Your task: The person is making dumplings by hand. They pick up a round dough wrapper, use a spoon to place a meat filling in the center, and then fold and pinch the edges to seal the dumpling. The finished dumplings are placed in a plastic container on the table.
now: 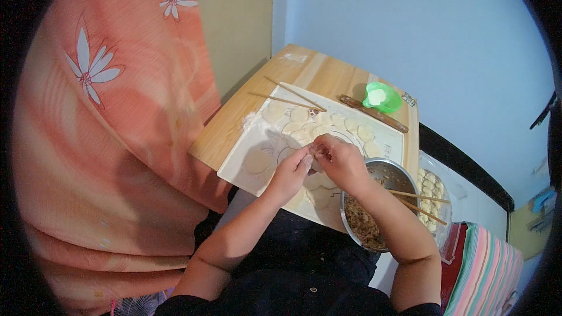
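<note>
Both my hands meet over the white floured mat point(237, 169), fingertips pinched together. Between them is a dumpling point(315, 165), mostly hidden by the fingers. My left hand point(291, 171) is closed on its left side, and my right hand point(341, 161) grips it from the right. Round flat dough wrappers point(257, 161) are spread over the mat, several overlapping beyond my hands and some nearer to me. Just right of my right forearm stands a metal bowl point(404, 171) of brown minced filling point(361, 220). A pair of chopsticks point(426, 196) rests across this bowl.
The mat lies on a wooden table point(213, 140). Toward the back are a rolling pin point(376, 114), a green bowl point(392, 103) with white flour and two more chopsticks point(284, 100). A clear tray point(448, 196) of finished dumplings stands right. An orange curtain point(134, 158) hangs left.
</note>
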Demonstrator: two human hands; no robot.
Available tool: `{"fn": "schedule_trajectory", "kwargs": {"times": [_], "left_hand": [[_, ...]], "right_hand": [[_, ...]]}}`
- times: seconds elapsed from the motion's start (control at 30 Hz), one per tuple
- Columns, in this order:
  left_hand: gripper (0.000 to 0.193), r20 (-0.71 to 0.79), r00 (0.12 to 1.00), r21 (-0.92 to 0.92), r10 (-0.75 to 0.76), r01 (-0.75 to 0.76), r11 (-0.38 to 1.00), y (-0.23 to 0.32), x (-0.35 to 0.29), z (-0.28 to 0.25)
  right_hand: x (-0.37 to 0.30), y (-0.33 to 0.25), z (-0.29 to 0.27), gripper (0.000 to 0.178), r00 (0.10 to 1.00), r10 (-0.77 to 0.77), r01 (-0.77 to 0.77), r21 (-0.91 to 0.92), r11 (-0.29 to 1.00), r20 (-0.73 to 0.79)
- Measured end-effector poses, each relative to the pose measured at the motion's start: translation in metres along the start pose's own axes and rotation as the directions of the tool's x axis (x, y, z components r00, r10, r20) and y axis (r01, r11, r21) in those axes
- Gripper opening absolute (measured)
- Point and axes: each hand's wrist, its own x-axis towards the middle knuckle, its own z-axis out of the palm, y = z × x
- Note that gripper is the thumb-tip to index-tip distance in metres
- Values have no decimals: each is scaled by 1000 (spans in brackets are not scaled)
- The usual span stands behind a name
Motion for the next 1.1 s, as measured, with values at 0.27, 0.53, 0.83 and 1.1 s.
{"fn": "schedule_trajectory", "kwargs": {"times": [0.27,0.53,0.83,1.1], "left_hand": [[35,-35,999,-18,2,-2,1000,16,-2,3],[33,7,994,186,107,-107,977,5,1,5],[37,2,992,254,125,-121,959,15,-4,13],[39,33,999,-13,-1,1,1000,17,0,9]], "right_hand": [[-6,0,-6,19,994,100,-94,116,989,-48],[-10,1,-4,20,993,18,-4,118,993,-119],[-15,0,-10,26,991,104,-92,132,987,-87],[-23,8,-13,29,979,188,-149,336,930,-85]]}}
